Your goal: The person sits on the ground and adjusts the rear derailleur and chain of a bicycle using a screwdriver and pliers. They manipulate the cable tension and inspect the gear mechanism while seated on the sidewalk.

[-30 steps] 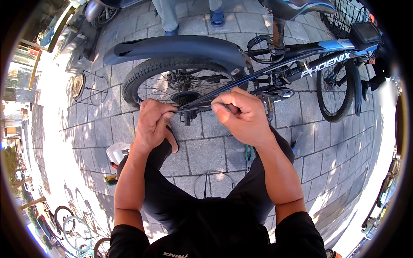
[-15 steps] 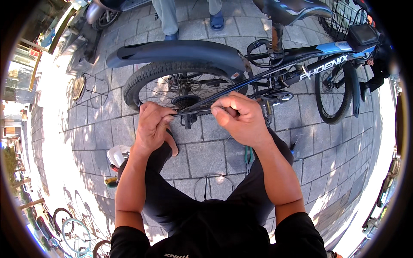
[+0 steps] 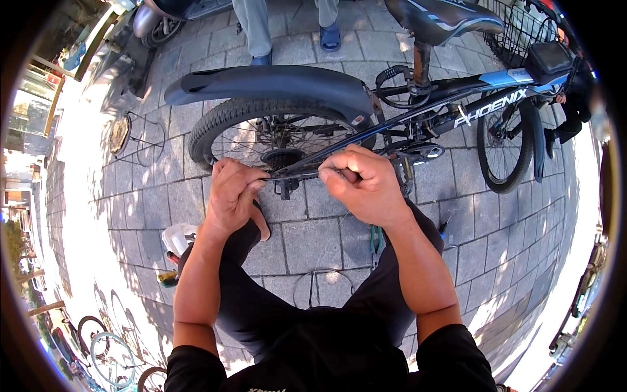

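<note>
In front of a black and blue bicycle (image 3: pixel 493 104), my left hand (image 3: pixel 232 195) pinches a thin dark cable (image 3: pixel 291 176) between thumb and curled fingers, beside the rear wheel (image 3: pixel 212 124). My right hand (image 3: pixel 360 186) grips the same cable farther right, its fingertips closed and partly hidden. The cable runs roughly level between both hands, just below the sprockets (image 3: pixel 282 158) and near the frame. A long dark mudguard (image 3: pixel 268 85) arches over the tyre. Pliers with teal handles (image 3: pixel 376 242) lie by my right leg, and a thin looped wire (image 3: pixel 333 274) rests between my legs.
Someone in grey trousers and blue sandals (image 3: pixel 330 36) stands behind the bicycle, and another person in dark clothes (image 3: pixel 568 114) is at the right. A scooter (image 3: pixel 153 26), a wire stand (image 3: pixel 121 137) and a white container (image 3: pixel 177 236) are around me, with more bicycles (image 3: pixel 108 353) lower left.
The bicycle and both hands sit slightly lower in the picture than a second ago. Both hands keep their pinch on the cable, with little other visible movement.
</note>
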`<state>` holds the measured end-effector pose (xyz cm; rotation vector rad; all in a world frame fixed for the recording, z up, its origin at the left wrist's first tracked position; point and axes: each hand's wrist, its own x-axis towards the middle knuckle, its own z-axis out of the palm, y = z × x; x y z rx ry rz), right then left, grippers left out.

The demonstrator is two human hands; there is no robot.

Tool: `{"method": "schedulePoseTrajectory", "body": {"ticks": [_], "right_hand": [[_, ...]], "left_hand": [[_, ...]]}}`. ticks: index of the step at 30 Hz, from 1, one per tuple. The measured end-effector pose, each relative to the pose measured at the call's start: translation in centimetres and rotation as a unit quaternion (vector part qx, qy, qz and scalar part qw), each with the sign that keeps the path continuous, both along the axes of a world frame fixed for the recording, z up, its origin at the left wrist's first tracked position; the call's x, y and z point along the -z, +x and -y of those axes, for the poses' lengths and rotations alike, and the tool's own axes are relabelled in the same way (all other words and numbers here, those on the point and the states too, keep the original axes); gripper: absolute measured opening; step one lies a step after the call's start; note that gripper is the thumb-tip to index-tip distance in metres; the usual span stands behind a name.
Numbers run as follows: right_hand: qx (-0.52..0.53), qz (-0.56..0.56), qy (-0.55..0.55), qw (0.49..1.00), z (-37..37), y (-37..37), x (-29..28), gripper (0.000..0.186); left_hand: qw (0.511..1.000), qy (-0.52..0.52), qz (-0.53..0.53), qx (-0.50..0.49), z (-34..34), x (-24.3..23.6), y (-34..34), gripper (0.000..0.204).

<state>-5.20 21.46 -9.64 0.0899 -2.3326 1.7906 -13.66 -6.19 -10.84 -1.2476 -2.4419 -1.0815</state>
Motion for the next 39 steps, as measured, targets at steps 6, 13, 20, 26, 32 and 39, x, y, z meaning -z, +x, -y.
{"method": "schedulePoseTrajectory", "body": {"ticks": [6,13,20,26,32,39], "right_hand": [[-0.003,-0.017,0.087,0.996,0.1,0.1,-0.5,0.009],[-0.004,0.035,0.053,0.998,0.6,-0.1,-0.3,0.010],[-0.035,0.053,0.108,0.992,1.0,0.6,-1.1,0.011],[-0.035,0.170,0.005,0.985,1.2,2.1,-1.1,0.015],[0.067,0.221,-0.110,0.967,4.1,3.8,-2.6,0.016],[0.115,0.168,-0.062,0.977,5.5,4.8,-3.9,0.018]], "left_hand": [[0.999,-0.037,-0.030,-0.010,0.1,-0.2,-0.2,0.016],[0.999,-0.036,-0.026,-0.022,0.1,-0.4,0.3,0.017],[0.982,0.019,0.183,-0.040,-0.2,1.2,3.0,0.015],[0.970,0.048,0.225,-0.080,0.1,1.0,5.2,0.015],[0.983,0.121,0.118,-0.073,0.7,0.8,5.5,0.015],[0.984,0.174,0.001,-0.049,1.1,-0.2,4.7,0.019]]}}
